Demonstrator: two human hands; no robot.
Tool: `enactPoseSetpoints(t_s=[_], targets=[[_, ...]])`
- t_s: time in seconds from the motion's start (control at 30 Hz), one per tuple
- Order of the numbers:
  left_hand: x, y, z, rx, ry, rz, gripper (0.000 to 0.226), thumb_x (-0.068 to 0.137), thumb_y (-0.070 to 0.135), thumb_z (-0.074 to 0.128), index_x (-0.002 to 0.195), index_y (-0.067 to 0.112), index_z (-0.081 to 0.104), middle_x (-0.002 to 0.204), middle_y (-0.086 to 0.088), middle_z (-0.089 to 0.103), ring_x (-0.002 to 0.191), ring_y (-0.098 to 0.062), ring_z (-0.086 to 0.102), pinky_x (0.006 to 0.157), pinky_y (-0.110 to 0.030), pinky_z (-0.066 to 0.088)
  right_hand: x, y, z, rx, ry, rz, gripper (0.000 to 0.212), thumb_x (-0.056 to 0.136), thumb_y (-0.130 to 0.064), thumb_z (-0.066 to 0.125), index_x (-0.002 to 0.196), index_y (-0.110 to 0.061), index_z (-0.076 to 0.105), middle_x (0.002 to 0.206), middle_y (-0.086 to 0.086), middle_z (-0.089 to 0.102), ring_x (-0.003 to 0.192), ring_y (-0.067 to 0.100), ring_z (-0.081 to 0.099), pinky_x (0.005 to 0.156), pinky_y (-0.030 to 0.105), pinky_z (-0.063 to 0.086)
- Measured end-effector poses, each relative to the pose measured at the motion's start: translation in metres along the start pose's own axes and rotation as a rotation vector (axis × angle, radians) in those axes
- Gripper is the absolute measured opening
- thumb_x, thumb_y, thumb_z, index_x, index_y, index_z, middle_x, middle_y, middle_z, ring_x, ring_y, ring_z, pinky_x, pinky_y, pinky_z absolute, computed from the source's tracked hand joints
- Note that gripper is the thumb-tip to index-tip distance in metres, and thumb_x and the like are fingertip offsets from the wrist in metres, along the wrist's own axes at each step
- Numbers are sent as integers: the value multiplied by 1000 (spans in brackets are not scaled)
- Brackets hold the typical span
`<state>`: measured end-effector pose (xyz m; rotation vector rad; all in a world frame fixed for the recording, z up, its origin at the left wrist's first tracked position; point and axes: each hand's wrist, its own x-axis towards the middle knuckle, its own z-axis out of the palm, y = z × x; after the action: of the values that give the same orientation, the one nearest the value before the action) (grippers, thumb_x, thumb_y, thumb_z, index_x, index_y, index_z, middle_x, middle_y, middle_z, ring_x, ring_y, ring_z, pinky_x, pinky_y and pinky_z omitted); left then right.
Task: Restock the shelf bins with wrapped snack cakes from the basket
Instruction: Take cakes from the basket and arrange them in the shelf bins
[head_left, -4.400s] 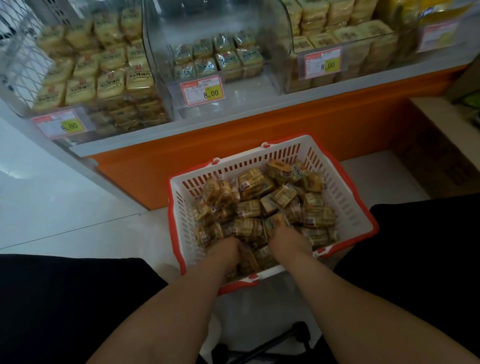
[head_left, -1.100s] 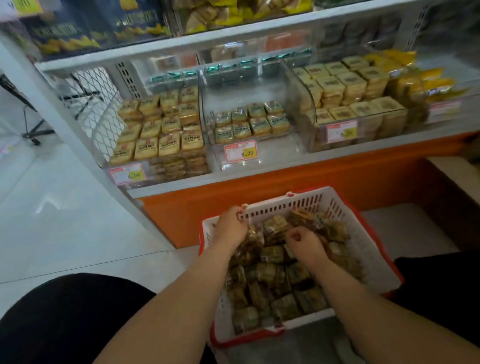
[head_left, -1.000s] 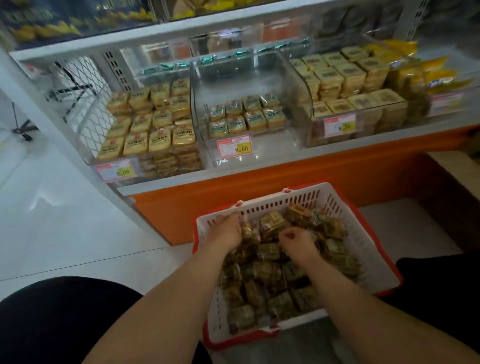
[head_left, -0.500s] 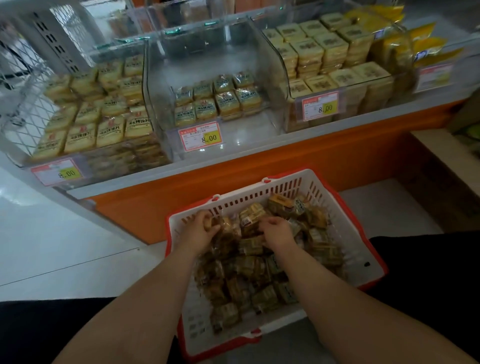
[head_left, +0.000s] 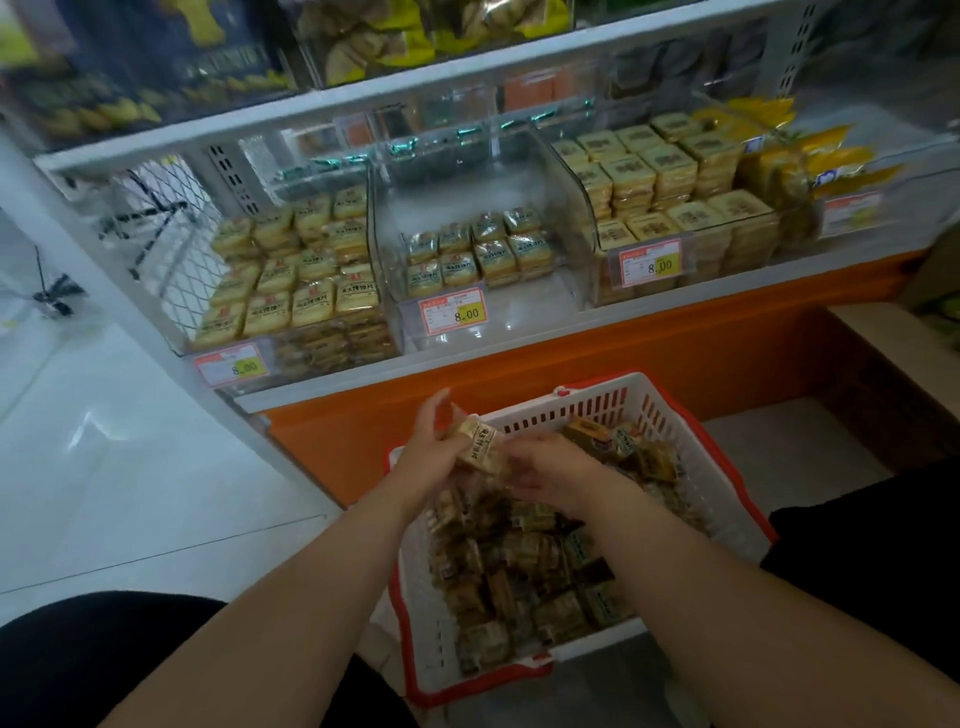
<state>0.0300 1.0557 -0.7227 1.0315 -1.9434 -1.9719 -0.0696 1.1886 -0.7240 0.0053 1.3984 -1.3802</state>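
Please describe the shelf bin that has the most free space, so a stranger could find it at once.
Above the orange base panel, three clear plastic bins sit side by side. Take the middle clear bin: its few yellow wrapped cakes lie low, while both neighbours are stacked high.

Left hand: your left hand (head_left: 434, 457) now lifts a wrapped cake (head_left: 480, 447) above the pile, no longer buried.
Right hand: your right hand (head_left: 550, 473) has risen beside it.

Middle bin (head_left: 483, 171) seemingly half-empty above cakes (head_left: 475, 254)
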Motion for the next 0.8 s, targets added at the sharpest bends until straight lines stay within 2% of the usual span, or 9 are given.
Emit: enactPoseSetpoints(t_s=[0.07,0.13,0.27,0.37,0.43,0.53,0.6,0.67,0.8], targets=[[-10,21,0,-24,-61,28,55,94,-7,50,135,30,49,133,-6,48,98,-27,64,63,-31,59,-10,-2,11,94,-72,-24,35,91,-11,66,124,-6,58,118,13,67,106,28,65,76,36,59],[-15,40,-7,-11,-75,28,36,93,-7,51,113,23,56,124,-15,56,97,-30,65,68,-36,59,-19,-7,19,173,-58,-127,35,92,-8,65,125,-3,56,119,16,66,104,28,66,79,36,59],[-19,80,-32,226,-98,70,19,90,1,66,95,15,54,105,-12,63,85,-22,66,65,-28,55,-32,-32,31,65,102,-377,32,91,-13,66,119,-6,52,114,16,65,92,24,69,74,32,58],[-25,114,-56,581,-205,242,39,86,9,74,116,25,52,115,-4,57,97,-19,60,80,-33,55,-36,-59,44,-126,146,-517,28,93,-15,64,116,-3,54,109,19,68,89,27,70,77,37,59],[-30,130,-68,740,-281,345,82,80,21,81,146,34,33,140,2,43,119,-14,54,100,-33,49,-42,-82,58,-202,120,-575,28,94,-18,64,117,-5,54,104,17,69,90,29,71,82,43,59],[-31,147,-82,877,-208,501,123,70,31,87,157,36,0,161,14,5,141,-14,30,116,-39,34,-49,-120,84,-346,68,-687,18,94,-21,63,105,-10,56,92,12,70,77,24,68,74,36,59],[-29,158,-95,923,-77,584,125,71,32,87,157,34,-5,161,19,0,141,-14,29,114,-39,36,-50,-142,105,-430,44,-748,12,94,-23,64,98,-14,58,86,9,70,70,19,66,70,34,58],[-25,171,-111,905,28,629,120,74,31,85,156,40,-1,161,13,7,135,-11,35,104,-32,41,-45,-160,125,-487,30,-789,14,93,-25,65,100,-13,60,86,9,71,68,17,66,69,34,58],[-8,184,-145,926,221,647,101,72,30,86,153,39,26,150,3,33,130,-20,45,105,-39,43,-22,-185,168,-556,29,-837,25,95,-28,62,111,-9,60,97,13,69,72,15,66,61,25,58]])
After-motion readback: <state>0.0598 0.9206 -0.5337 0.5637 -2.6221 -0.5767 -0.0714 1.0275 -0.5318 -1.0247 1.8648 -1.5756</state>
